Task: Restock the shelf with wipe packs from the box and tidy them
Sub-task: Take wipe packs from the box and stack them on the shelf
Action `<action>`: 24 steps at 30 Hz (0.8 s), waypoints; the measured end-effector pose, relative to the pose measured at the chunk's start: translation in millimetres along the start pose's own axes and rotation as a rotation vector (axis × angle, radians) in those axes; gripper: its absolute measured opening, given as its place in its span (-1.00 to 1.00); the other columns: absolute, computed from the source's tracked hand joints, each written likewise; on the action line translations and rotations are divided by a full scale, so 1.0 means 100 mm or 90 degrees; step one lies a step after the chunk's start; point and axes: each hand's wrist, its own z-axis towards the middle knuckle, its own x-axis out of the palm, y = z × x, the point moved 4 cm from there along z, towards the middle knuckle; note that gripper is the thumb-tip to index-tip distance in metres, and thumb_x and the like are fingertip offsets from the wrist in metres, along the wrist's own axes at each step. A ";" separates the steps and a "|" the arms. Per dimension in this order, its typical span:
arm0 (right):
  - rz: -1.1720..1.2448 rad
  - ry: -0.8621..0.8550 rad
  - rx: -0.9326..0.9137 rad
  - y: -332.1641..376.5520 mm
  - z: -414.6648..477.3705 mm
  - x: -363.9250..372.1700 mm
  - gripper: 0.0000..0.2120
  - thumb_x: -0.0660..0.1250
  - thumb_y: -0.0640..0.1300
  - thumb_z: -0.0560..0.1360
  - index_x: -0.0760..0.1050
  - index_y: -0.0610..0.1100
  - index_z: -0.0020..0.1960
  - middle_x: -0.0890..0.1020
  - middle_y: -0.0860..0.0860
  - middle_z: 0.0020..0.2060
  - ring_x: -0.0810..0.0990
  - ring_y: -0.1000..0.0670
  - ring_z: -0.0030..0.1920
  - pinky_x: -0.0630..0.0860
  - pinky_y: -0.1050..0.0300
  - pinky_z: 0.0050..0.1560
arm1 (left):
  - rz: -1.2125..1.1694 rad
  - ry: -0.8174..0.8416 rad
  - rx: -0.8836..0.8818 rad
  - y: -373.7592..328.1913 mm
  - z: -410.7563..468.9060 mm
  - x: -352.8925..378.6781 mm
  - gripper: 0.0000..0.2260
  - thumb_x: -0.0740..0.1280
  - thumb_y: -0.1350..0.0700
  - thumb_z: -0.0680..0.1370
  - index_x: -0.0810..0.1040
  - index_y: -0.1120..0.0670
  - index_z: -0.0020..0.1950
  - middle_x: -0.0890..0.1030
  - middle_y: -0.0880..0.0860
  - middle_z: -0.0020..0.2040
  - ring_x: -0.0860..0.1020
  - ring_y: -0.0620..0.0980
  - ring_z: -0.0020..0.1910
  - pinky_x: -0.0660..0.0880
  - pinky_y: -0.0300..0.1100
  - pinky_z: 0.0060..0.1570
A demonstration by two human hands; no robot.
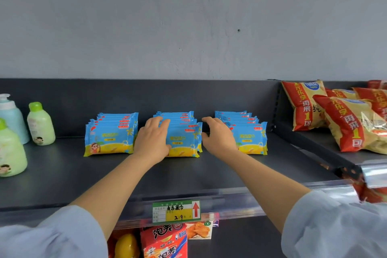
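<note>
Wipe packs (pixel 184 142) already stood on the shelf (pixel 188 176) in three rows, so I judged the step in hand to be tidying rather than fetching; the box was nowhere in my view. Nearest me, a price tag (pixel 176 211) hung on the shelf's front lip, and my forearms reached over it across the dark surface.

Further in, my left grip (pixel 154 138) lay on the left end of the middle row (pixel 178 116), fingers curled over the tops of the packs and thumb low against the front pack's face. My right grip (pixel 217 136) stood at that row's right end, in the gap before the right row (pixel 251 140), loosely spread and holding nothing. Its thumb looked to touch the front pack's edge, though I could not be sure. The middle row thus sat between my two grips, with the left row (pixel 111 138) just beyond my left one, untouched.

The next move, as I judged it, called for pressing both ends inward evenly to square the row without toppling the upright packs or nudging the neighbouring rows. Behind everything rose the grey wall (pixel 188 16).
</note>
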 end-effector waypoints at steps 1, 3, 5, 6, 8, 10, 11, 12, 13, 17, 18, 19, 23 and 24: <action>-0.018 -0.001 -0.006 0.00 -0.03 -0.04 -0.56 0.25 -0.16 0.56 0.32 -0.09 0.43 0.48 -0.05 0.28 0.45 -0.07 0.28 0.45 0.03 0.19 | 0.006 -0.002 0.011 -0.03 0.00 -0.02 -0.32 0.40 -0.02 0.49 0.17 0.08 0.51 0.24 0.07 0.48 0.20 0.06 0.46 0.30 -0.06 0.32; -0.058 -0.005 -0.012 -0.02 -0.09 -0.11 -0.56 0.24 -0.14 0.57 0.32 -0.09 0.43 0.48 -0.05 0.27 0.44 -0.09 0.28 0.46 0.02 0.16 | 0.017 -0.008 0.034 -0.09 -0.01 -0.05 -0.35 0.39 -0.01 0.50 0.20 0.09 0.51 0.28 0.07 0.46 0.23 0.06 0.44 0.31 -0.06 0.31; -0.111 -0.009 -0.015 -0.06 -0.17 -0.20 -0.56 0.23 -0.13 0.57 0.32 -0.08 0.43 0.48 -0.04 0.27 0.42 -0.09 0.30 0.45 0.03 0.14 | 0.022 -0.022 0.054 -0.17 -0.01 -0.09 -0.39 0.38 0.00 0.51 0.23 0.09 0.49 0.33 0.06 0.42 0.27 0.06 0.42 0.32 -0.06 0.28; -0.140 -0.010 -0.016 -0.08 -0.21 -0.24 -0.57 0.23 -0.13 0.57 0.32 -0.09 0.43 0.48 -0.04 0.27 0.40 -0.09 0.30 0.43 0.03 0.13 | 0.025 -0.028 0.064 -0.22 -0.01 -0.10 -0.41 0.38 0.01 0.51 0.25 0.09 0.48 0.35 0.05 0.40 0.29 0.05 0.40 0.33 -0.07 0.27; -0.195 -0.014 -0.012 -0.13 -0.29 -0.33 -0.58 0.22 -0.13 0.57 0.33 -0.09 0.42 0.48 -0.06 0.25 0.41 -0.10 0.28 0.42 0.04 0.12 | 0.028 -0.032 0.086 -0.33 -0.02 -0.13 -0.44 0.36 0.02 0.52 0.27 0.08 0.46 0.38 0.04 0.37 0.32 0.04 0.37 0.33 -0.10 0.24; -0.246 -0.024 0.003 -0.19 -0.39 -0.44 -0.60 0.23 -0.13 0.55 0.37 -0.09 0.39 0.50 -0.06 0.22 0.42 -0.12 0.25 0.40 0.03 0.11 | 0.013 -0.032 0.108 -0.45 -0.02 -0.15 -0.46 0.36 0.05 0.52 0.28 0.08 0.46 0.38 0.03 0.36 0.32 0.03 0.36 0.32 -0.11 0.24; -0.266 -0.029 0.015 -0.24 -0.45 -0.50 -0.60 0.23 -0.12 0.54 0.38 -0.08 0.37 0.50 -0.06 0.21 0.42 -0.12 0.25 0.39 0.04 0.12 | 0.002 -0.032 0.118 -0.52 -0.03 -0.16 -0.47 0.36 0.07 0.51 0.30 0.08 0.45 0.39 0.03 0.36 0.32 0.04 0.36 0.32 -0.10 0.24; -0.284 -0.032 0.029 -0.28 -0.51 -0.56 -0.61 0.24 -0.11 0.54 0.39 -0.08 0.37 0.50 -0.06 0.22 0.41 -0.13 0.26 0.37 0.04 0.14 | -0.008 -0.033 0.129 -0.60 -0.03 -0.16 -0.50 0.36 0.08 0.51 0.32 0.07 0.43 0.40 0.03 0.35 0.32 0.04 0.36 0.33 -0.09 0.23; -0.303 -0.031 0.041 -0.32 -0.57 -0.63 -0.60 0.24 -0.09 0.54 0.39 -0.08 0.37 0.50 -0.06 0.24 0.41 -0.13 0.28 0.36 0.03 0.16 | -0.015 -0.033 0.142 -0.68 -0.04 -0.17 -0.53 0.36 0.08 0.51 0.35 0.07 0.40 0.41 0.04 0.34 0.33 0.05 0.36 0.33 -0.08 0.22; -0.363 -0.038 0.095 -0.51 -0.86 -0.92 -0.62 0.25 -0.08 0.54 0.39 -0.09 0.34 0.50 -0.06 0.22 0.42 -0.13 0.24 0.39 0.00 0.15 | -0.028 -0.020 0.199 -1.06 -0.12 -0.19 -0.56 0.34 0.04 0.54 0.36 0.08 0.39 0.43 0.05 0.33 0.34 0.07 0.35 0.34 -0.05 0.22; -0.373 -0.041 0.108 -0.56 -0.94 -1.00 -0.62 0.25 -0.08 0.54 0.39 -0.09 0.34 0.50 -0.06 0.22 0.42 -0.13 0.25 0.40 0.00 0.16 | -0.032 -0.023 0.211 -1.16 -0.14 -0.20 -0.55 0.34 0.05 0.54 0.35 0.08 0.39 0.44 0.04 0.32 0.35 0.07 0.34 0.35 -0.04 0.22; -0.382 -0.043 0.121 -0.61 -1.03 -1.08 -0.62 0.25 -0.08 0.55 0.38 -0.09 0.35 0.49 -0.06 0.23 0.41 -0.13 0.25 0.40 -0.01 0.18 | -0.040 -0.027 0.223 -1.27 -0.17 -0.21 -0.55 0.34 0.06 0.53 0.36 0.08 0.39 0.45 0.04 0.31 0.36 0.07 0.33 0.36 -0.04 0.21; -0.432 -0.041 0.176 -0.82 -1.44 -1.43 -0.62 0.25 -0.04 0.56 0.36 -0.08 0.35 0.48 -0.07 0.23 0.40 -0.13 0.26 0.39 0.00 0.19 | -0.073 -0.035 0.277 -1.73 -0.31 -0.26 -0.62 0.32 0.06 0.53 0.41 0.08 0.33 0.49 0.05 0.25 0.39 0.07 0.28 0.38 -0.05 0.13; -0.444 -0.043 0.192 -0.88 -1.55 -1.52 -0.63 0.25 -0.04 0.56 0.37 -0.08 0.34 0.48 -0.07 0.22 0.41 -0.12 0.25 0.39 0.00 0.19 | -0.080 -0.033 0.292 -1.86 -0.35 -0.28 -0.62 0.33 0.04 0.53 0.42 0.08 0.32 0.50 0.06 0.24 0.40 0.08 0.27 0.38 -0.05 0.13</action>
